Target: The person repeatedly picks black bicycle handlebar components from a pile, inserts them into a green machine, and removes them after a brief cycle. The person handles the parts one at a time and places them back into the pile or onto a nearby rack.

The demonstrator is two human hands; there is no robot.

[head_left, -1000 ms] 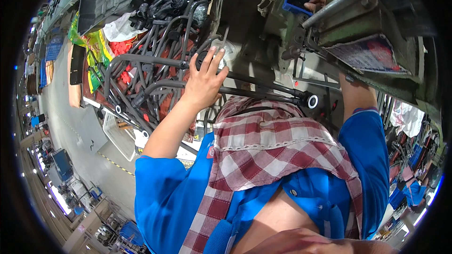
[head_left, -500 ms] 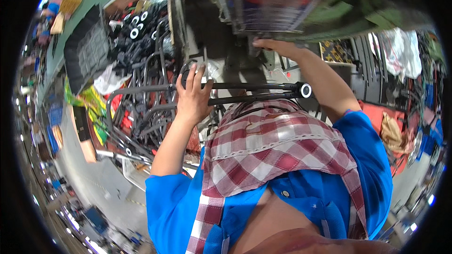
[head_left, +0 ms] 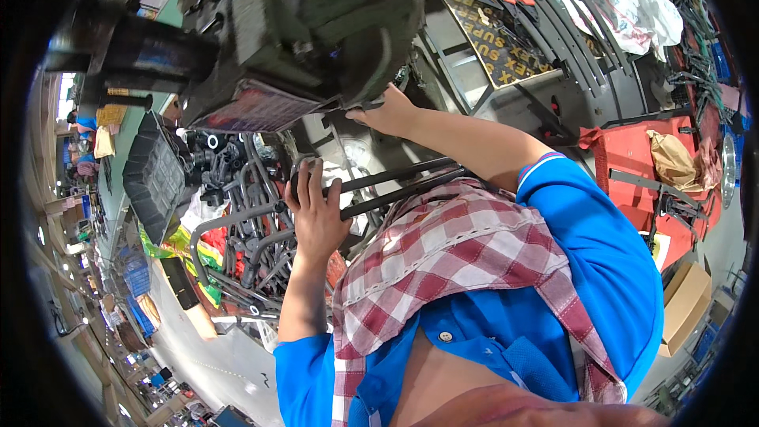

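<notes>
My left hand (head_left: 316, 209) grips the end of a long black rubber hose (head_left: 411, 182) that lies across my front. My right hand (head_left: 387, 115) reaches up and presses against the underside of a big dark machine (head_left: 300, 24) overhead; what its fingers hold is hidden. A pile of curved black hoses (head_left: 253, 229) lies just left of my left hand. A red checked cloth (head_left: 443, 269) hangs over my blue shirt.
A black plastic crate (head_left: 154, 178) sits at the left beside the hoses. Long black strips (head_left: 553, 24) lie on a grey bench at upper right. A red cart (head_left: 656, 166) with brown paper and a cardboard box (head_left: 684, 304) stand at the right.
The view has swung up and left, so the machine now fills the top. My left hand went from lying flat on the hose pile to closing around the long hose's end.
</notes>
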